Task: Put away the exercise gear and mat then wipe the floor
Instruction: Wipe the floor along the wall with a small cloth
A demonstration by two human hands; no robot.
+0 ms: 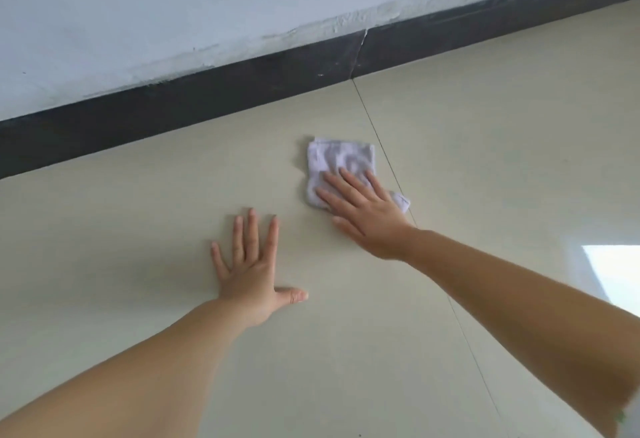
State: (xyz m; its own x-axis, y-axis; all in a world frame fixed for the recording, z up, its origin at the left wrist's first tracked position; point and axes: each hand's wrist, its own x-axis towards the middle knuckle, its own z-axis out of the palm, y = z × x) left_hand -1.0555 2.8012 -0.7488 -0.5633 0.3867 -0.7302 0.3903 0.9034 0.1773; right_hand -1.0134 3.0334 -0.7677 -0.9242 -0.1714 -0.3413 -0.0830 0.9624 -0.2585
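A small folded white cloth [341, 160] lies flat on the beige tiled floor [485, 160], just left of a tile joint. My right hand [367, 216] presses down on the cloth's near half with its fingers spread flat; the cloth's far half and a corner at the right show beyond the hand. My left hand [254, 271] rests palm down on the bare floor to the left and nearer to me, fingers apart, holding nothing. No exercise gear or mat is in view.
A dark skirting board [207, 101] runs along the foot of a pale wall [173, 4] just beyond the cloth. A bright patch of reflected light [616, 275] lies on the floor at the right.
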